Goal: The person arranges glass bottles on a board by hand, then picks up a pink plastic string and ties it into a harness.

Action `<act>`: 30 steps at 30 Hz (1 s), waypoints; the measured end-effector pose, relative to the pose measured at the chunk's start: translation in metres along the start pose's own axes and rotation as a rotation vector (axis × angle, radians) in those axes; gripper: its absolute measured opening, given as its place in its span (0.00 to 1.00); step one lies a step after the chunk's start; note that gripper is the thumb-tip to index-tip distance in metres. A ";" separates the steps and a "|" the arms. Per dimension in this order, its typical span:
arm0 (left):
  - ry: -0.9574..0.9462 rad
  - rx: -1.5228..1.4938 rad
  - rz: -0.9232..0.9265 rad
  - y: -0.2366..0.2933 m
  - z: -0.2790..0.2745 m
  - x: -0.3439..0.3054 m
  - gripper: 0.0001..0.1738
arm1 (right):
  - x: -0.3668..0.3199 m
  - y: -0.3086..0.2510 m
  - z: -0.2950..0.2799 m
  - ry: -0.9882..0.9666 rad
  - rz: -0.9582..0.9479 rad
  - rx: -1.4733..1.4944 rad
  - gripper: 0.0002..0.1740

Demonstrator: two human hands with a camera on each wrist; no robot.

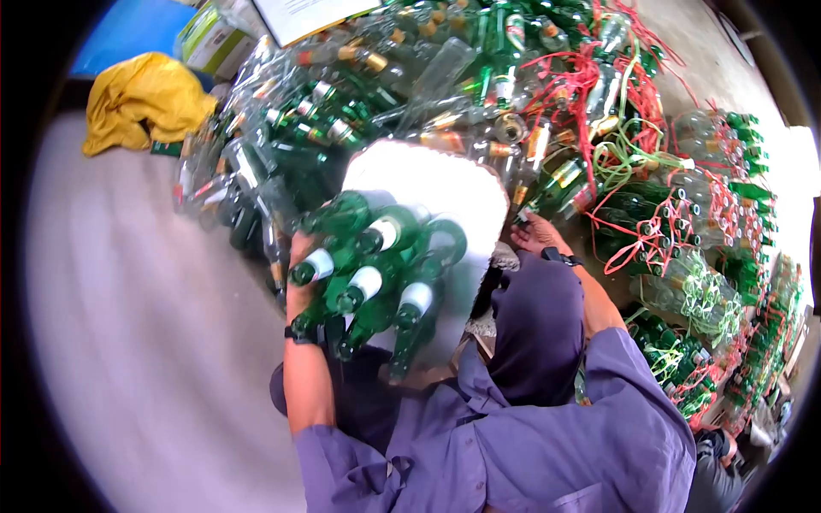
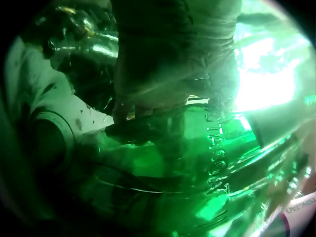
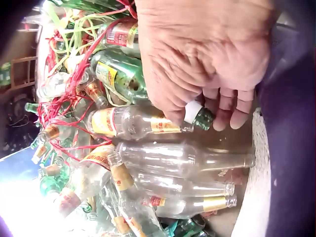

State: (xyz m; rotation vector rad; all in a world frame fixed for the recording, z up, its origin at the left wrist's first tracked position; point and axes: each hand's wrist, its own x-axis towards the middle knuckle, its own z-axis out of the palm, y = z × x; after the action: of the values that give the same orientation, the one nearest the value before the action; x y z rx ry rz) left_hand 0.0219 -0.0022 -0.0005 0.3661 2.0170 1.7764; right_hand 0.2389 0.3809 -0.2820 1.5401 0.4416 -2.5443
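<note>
Several green glass bottles (image 1: 366,286) with pale neck labels lie stacked on a white board (image 1: 475,184), necks toward the person. My left hand (image 1: 301,248) is against the left side of this stack, its fingers mostly hidden by the glass. In the left wrist view, a green bottle (image 2: 168,173) with raised letters fills the front of the left hand (image 2: 177,54); I cannot tell how its fingers lie. My right hand (image 3: 207,54) grips the neck of a green bottle (image 3: 202,118) at the heap, right of the board. Clear bottles (image 3: 158,158) lie just below that hand.
A large heap of loose clear and green bottles (image 1: 342,94) spreads beyond the board. Red plastic twine (image 1: 581,85) and light-green twine (image 1: 633,158) trail over the heap. Tied bottle bundles (image 1: 705,205) line the right side. A yellow cloth (image 1: 141,103) lies at the far left.
</note>
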 end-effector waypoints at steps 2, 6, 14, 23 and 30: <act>0.017 0.006 0.069 -0.003 0.001 -0.004 0.30 | 0.001 -0.003 -0.005 0.011 -0.043 -0.058 0.16; -0.123 -0.006 0.035 -0.030 -0.025 0.013 0.30 | -0.033 -0.018 0.013 0.014 -0.166 -0.145 0.12; -0.200 0.373 0.275 -0.006 -0.017 0.019 0.22 | -0.071 -0.031 -0.004 0.029 -0.234 -0.157 0.13; -0.116 -0.014 -0.090 0.003 -0.003 0.018 0.16 | -0.137 -0.051 0.001 0.177 -0.244 -0.331 0.16; -0.079 0.097 -0.061 0.002 -0.005 0.017 0.21 | -0.161 -0.085 0.012 0.461 -0.433 -0.810 0.21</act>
State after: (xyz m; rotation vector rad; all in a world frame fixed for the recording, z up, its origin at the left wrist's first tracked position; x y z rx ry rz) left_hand 0.0042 0.0012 -0.0008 0.3932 2.0412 1.6069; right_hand 0.2818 0.4513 -0.1190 1.7509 1.7529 -1.7669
